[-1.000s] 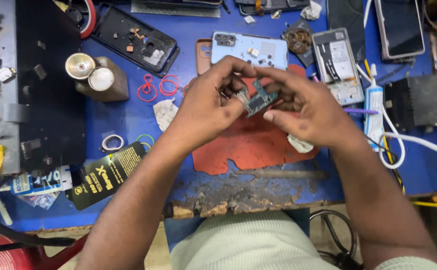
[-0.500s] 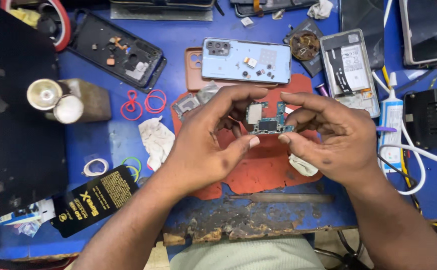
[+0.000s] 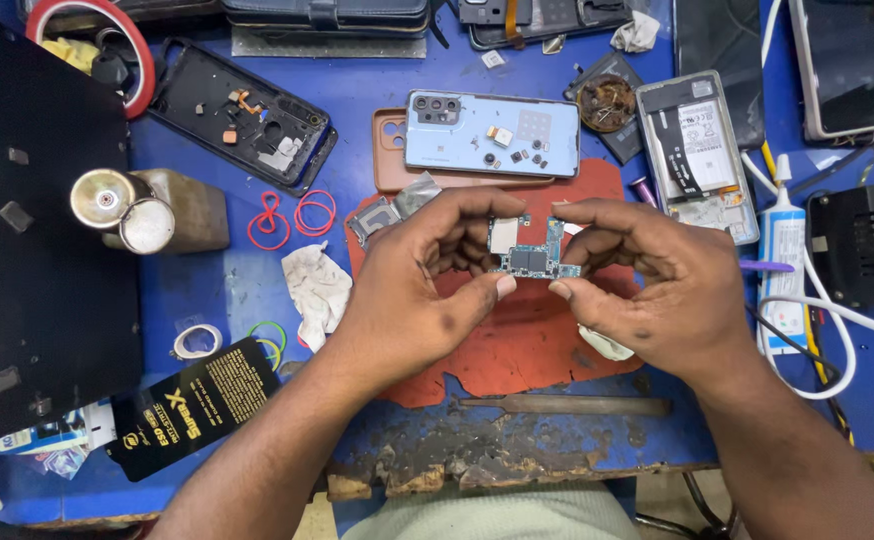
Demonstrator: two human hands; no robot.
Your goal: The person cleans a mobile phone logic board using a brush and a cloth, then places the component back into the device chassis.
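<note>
Blue-green and studded with dark chips, the small phone circuit board (image 3: pixel 532 252) hung pinched between both hands above the red work mat (image 3: pixel 517 350), just below the light-blue phone back (image 3: pixel 492 135). The left hand (image 3: pixel 412 290) closed thumb and fingertips on the board's left edge; the right hand (image 3: pixel 652 285) closed on its right edge the same way. Doing this well, by my judgement, meant gripping only the bare edges, keeping fingers off the chips and connectors, and holding it level over the mat so any loose part would drop there and not among the red rubber bands (image 3: pixel 292 215) or the crumpled rag (image 3: pixel 319 290). Compared with half a second earlier, the board lay flatter, and the hands sat lower in view, nearer the flat metal tool (image 3: pixel 567 405) at the bench's worn edge.
</note>
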